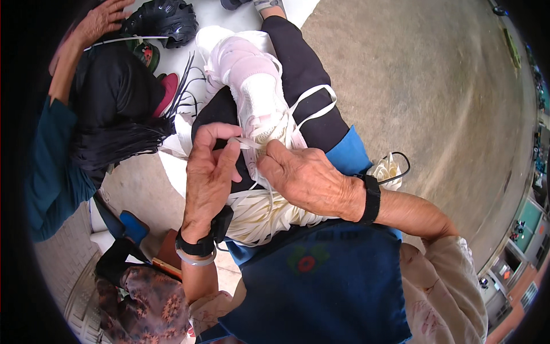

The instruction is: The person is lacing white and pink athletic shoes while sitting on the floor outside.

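A pink and white sneaker (256, 92) lies across my lap, its toe pointing away from me. Between my two hands runs a flat white shoelace (247, 142), close to the shoe's eyelets. The thumb and index finger of my left hand (207, 172) pinch one stretch of it, left of the shoe. My right hand (309, 176) is closed with its fingertips on the lace at the shoe's near end; its exact grip is partly hidden. A loop of lace (322, 94) sticks out right of the shoe. Below my hands, a bundle of cream shoelaces (260, 218) rests on my blue apron (326, 281).
At the left, a co-worker's hand (103, 24) is near a black shoe (163, 20), with many black laces (123, 137) over their lap. A dark red shoe (167, 92) is beside them. More cream laces (387, 171) hang by my right wrist. Concrete floor (424, 74) stretches right.
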